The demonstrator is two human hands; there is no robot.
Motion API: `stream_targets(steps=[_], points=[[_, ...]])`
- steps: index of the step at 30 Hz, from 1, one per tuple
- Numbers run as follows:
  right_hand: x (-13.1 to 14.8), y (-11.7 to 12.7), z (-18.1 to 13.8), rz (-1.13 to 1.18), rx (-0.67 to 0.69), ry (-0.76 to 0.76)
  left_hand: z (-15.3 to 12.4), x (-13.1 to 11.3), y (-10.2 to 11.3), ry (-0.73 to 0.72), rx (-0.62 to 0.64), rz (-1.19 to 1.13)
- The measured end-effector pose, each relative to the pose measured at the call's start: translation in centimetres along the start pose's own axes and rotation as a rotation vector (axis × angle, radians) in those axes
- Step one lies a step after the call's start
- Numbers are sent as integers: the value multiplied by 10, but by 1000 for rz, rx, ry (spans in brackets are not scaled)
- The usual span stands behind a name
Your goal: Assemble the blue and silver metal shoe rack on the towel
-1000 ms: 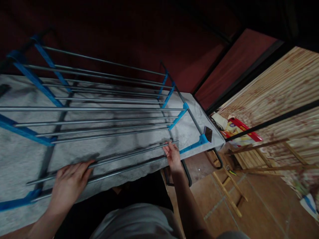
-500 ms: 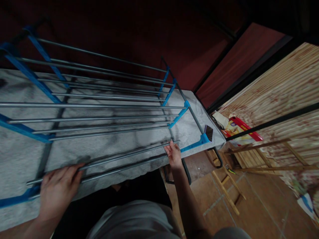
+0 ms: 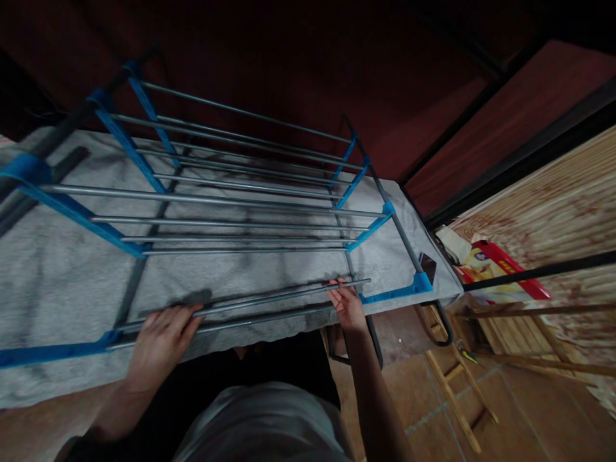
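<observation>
A rack of grey metal tubes and blue plastic brackets lies across the grey cloth-covered table. My left hand is wrapped over a loose metal tube, close to the left blue bracket. Near that tube's right end, my right hand grips it between thumb and fingers. The tube's free right tip sticks out past my fingers, above the right blue bracket. Just below runs another metal tube along the table's front edge; its right end is hidden behind my right hand.
A phone lies by the right bracket. Beyond the table's right end are a red and yellow package and a wooden frame. A small wooden ladder-like piece is on the tiled floor. A dark red panel rises behind the rack.
The view has swung left, so the rack appears farther right. Both hands keep hold of the loose tube, which has shifted slightly right relative to the brackets.
</observation>
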State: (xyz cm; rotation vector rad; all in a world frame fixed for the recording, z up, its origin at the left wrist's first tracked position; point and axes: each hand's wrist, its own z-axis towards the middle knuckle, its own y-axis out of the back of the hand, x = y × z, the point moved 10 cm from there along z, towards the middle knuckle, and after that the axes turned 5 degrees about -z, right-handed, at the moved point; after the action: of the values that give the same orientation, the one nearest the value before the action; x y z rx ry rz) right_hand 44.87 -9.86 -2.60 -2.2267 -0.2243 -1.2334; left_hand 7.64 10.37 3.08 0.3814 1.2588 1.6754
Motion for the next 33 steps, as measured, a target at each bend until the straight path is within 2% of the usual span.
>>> stream_targets(steps=[5, 11, 26, 33], points=[[-10, -13, -2, -26, 24, -19, 1, 0, -5, 10, 45, -40], [-9, -17, -4, -31, 43, 3, 1, 0, -6, 14, 71, -67], [-6, -12, -6, -83, -32, 69, 10, -13, -3, 53, 127, -94], [-6, -6, -3, -134, -43, 77, 12, -19, 3, 90, 69, -99]])
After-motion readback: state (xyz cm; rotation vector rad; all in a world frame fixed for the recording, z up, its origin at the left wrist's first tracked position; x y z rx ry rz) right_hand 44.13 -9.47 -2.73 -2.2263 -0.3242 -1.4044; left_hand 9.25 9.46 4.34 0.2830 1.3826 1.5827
